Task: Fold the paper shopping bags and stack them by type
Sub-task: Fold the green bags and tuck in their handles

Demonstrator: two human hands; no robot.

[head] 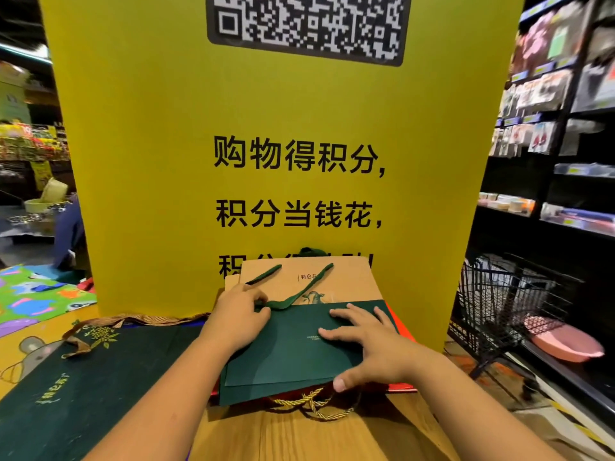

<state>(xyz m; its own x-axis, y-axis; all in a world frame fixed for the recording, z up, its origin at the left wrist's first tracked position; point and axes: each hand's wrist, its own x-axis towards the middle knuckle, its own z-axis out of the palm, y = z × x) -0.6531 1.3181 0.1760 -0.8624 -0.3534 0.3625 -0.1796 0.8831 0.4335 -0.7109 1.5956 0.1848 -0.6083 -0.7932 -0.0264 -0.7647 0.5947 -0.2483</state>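
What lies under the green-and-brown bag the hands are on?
A dark green bag edge, then a red bag with gold rope handles poking out. Everything else beneath is covered.

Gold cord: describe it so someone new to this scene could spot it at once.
Find the big yellow sign; on the wooden table before it lies a bag stack. The gold cord loops out from the stack's near edge, just below the right hand. It alone is a twisted rope; the green handle and the brown handle are flat ribbons.
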